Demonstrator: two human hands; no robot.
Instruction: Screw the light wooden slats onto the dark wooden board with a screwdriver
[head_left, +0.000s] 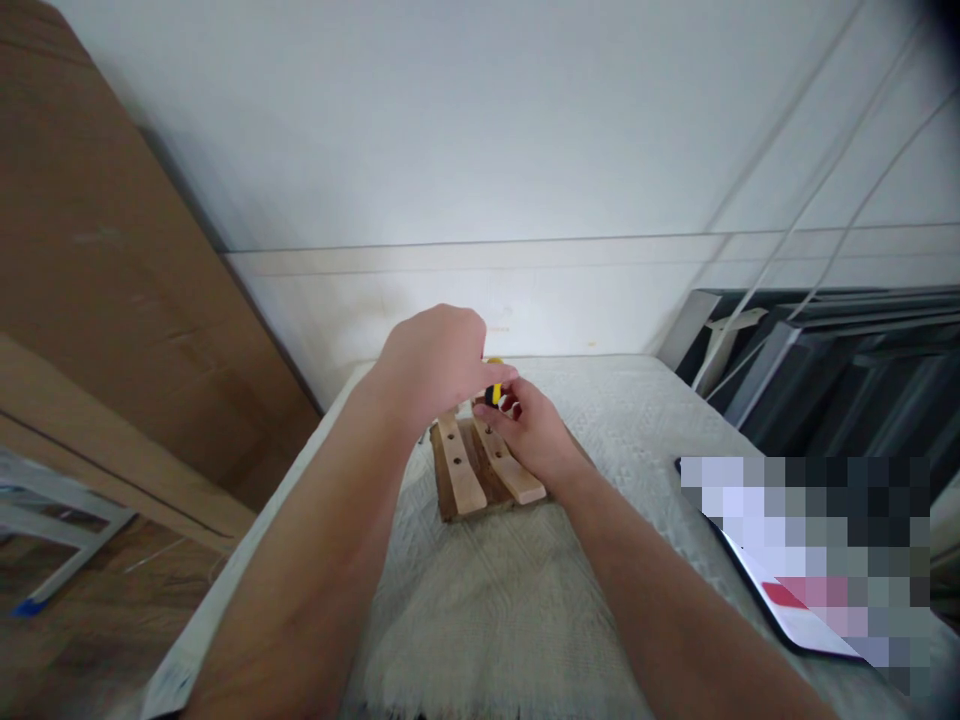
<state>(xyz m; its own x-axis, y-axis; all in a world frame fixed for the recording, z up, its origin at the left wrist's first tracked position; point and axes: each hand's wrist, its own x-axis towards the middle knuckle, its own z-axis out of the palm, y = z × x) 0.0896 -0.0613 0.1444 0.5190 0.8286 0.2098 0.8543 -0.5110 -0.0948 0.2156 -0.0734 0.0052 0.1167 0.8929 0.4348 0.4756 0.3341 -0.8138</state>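
A yellow-and-black screwdriver [493,394] stands over a wooden piece, only its handle showing between my hands. My left hand [442,355] is closed on the handle from above, thumb stretched across it. Lower down, the curled fingers of my right hand [536,430] close around the same tool; its tip is hidden. Beneath lies a dark brown wooden board [444,490] bearing two pale, curved wooden pieces, a left one [466,485] and a right one [517,478]. Dark round holes or screw heads show in both pieces. My right wrist rests close to the board's right edge.
A pale textured cloth [480,610] covers the table, which meets a white wall [480,130]. A tablet-like device [795,640], partly pixelated, lies at right. Dark framed panels [862,390] lean behind it. Large cardboard [127,250] stands at left, near a metal ladder [75,550].
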